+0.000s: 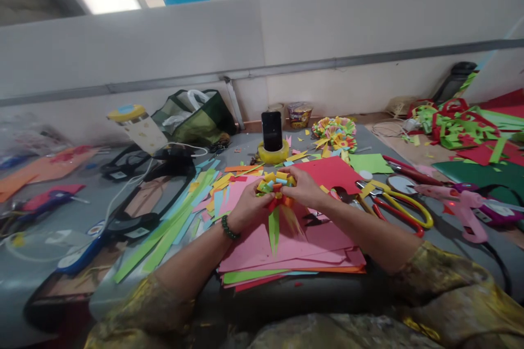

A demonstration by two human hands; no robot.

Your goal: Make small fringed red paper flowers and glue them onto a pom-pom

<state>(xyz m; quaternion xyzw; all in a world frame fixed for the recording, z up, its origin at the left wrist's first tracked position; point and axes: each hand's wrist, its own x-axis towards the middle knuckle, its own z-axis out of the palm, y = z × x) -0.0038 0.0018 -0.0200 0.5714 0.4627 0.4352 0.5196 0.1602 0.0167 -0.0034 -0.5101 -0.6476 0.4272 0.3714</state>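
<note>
Both hands hold a small paper craft [278, 181] made of yellow, orange, blue and green looped strips. My left hand [254, 200] grips its left side, and a dark beaded bracelet circles that wrist. On the other side, my right hand [305, 190] has its fingers curled round the edge. Light green paper tails [274, 229] hang from the craft toward me. Below lies a stack of pink sheets [254, 251] with green, blue and orange ones showing beneath. Small black-tipped pliers [315, 219] rest on the stack, right of the craft.
A phone [272, 131] stands in a yellow tape roll [273, 154] behind the hands. Yellow-handled scissors [409, 204] and a pink glue gun [462, 207] lie at right. Long green strips [164, 229] are at left. A finished-looking paper ball [335, 132] sits farther back.
</note>
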